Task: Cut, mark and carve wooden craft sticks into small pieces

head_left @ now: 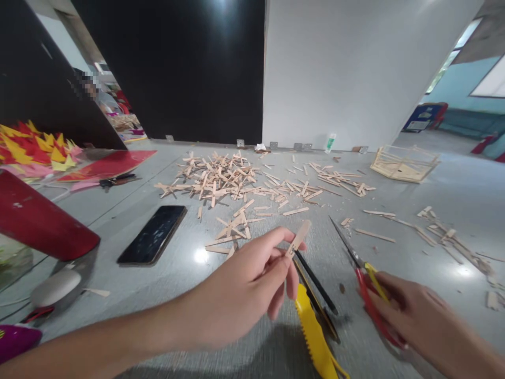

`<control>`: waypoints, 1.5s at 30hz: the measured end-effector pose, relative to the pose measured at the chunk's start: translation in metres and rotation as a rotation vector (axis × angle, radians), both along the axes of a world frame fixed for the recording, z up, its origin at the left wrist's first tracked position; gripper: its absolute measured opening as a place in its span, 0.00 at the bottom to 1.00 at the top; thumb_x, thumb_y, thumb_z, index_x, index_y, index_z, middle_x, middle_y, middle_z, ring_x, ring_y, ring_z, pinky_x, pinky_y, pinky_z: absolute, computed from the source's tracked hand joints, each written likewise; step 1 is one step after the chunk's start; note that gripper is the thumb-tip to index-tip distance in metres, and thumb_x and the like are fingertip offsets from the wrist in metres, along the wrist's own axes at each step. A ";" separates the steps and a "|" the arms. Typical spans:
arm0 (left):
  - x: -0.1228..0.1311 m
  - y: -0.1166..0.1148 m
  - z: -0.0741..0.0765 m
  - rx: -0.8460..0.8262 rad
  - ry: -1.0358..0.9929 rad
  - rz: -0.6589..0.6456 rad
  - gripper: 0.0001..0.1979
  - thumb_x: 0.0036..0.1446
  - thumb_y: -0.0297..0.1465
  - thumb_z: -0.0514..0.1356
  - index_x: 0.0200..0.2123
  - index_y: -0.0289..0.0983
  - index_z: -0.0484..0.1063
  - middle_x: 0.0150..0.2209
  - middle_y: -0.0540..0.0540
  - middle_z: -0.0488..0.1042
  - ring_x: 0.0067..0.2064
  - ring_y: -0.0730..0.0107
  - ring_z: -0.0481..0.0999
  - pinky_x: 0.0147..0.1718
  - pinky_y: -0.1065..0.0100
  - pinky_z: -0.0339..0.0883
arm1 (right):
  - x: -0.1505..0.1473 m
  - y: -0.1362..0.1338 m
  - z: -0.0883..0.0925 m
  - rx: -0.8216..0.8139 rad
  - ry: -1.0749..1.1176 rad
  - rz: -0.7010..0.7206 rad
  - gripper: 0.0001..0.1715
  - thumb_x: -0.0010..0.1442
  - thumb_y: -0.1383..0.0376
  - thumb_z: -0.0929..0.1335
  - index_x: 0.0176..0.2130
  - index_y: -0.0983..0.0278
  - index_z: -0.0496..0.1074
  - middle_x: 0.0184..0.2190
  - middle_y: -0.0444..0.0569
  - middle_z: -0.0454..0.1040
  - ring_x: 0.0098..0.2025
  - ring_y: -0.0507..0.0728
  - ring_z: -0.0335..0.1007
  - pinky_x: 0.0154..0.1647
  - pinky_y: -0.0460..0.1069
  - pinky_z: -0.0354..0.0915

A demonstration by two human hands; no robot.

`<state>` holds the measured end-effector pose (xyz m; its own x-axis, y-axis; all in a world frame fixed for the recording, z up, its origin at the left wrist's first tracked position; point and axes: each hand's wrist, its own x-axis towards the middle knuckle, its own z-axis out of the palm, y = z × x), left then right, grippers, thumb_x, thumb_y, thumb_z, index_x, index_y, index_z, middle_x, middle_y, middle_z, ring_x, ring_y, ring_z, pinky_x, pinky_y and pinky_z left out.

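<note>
Between the thumb and fingers of my left hand (252,284) is a short wooden craft stick (300,235) with dark marks near the grip. My right hand (418,310) is closed around the red and yellow handles of a pair of scissors (373,295), whose blades point away toward the loose sticks. On the table below my left hand lie a yellow tool with a toothed edge (313,331) and a dark, slim pen-like tool (317,284), both partly covered by the hand. Farther back spreads a pile of wooden sticks (221,179).
A phone (153,236) and a red cylinder (43,218) lie at left, near folded red and yellow paper (35,145). A glue stick (330,142) stands by the white panel. A small stick frame (405,164) sits at right. Another person (98,95) is at far left.
</note>
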<state>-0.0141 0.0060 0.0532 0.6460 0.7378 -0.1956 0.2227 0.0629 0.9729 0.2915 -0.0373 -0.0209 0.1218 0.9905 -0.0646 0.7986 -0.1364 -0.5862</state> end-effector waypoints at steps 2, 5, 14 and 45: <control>0.002 0.002 -0.005 -0.039 -0.037 -0.008 0.07 0.77 0.34 0.47 0.49 0.42 0.62 0.36 0.53 0.73 0.30 0.76 0.74 0.24 0.74 0.62 | 0.014 0.005 0.000 0.040 -0.223 0.047 0.26 0.58 0.41 0.65 0.22 0.57 0.68 0.14 0.46 0.69 0.18 0.58 0.64 0.21 0.51 0.58; 0.005 0.007 -0.011 -0.093 -0.116 -0.008 0.06 0.77 0.36 0.49 0.50 0.42 0.62 0.37 0.51 0.74 0.32 0.71 0.79 0.23 0.74 0.68 | 0.034 0.007 -0.003 0.048 -0.462 -0.014 0.30 0.62 0.41 0.60 0.21 0.56 0.68 0.14 0.50 0.70 0.16 0.61 0.66 0.21 0.54 0.58; 0.020 -0.013 -0.056 -0.233 0.136 -0.128 0.11 0.75 0.41 0.50 0.44 0.40 0.63 0.30 0.50 0.76 0.18 0.76 0.71 0.12 0.79 0.57 | -0.028 -0.014 -0.007 0.470 -0.363 0.640 0.23 0.75 0.67 0.58 0.62 0.59 0.71 0.54 0.54 0.81 0.52 0.60 0.81 0.47 0.51 0.78; 0.032 -0.025 -0.102 -0.339 -0.390 -0.164 0.22 0.75 0.51 0.50 0.36 0.40 0.61 0.25 0.57 0.54 0.22 0.75 0.52 0.21 0.68 0.46 | -0.040 -0.021 -0.020 0.493 0.000 0.662 0.13 0.72 0.73 0.62 0.46 0.59 0.72 0.34 0.45 0.83 0.28 0.51 0.79 0.29 0.44 0.71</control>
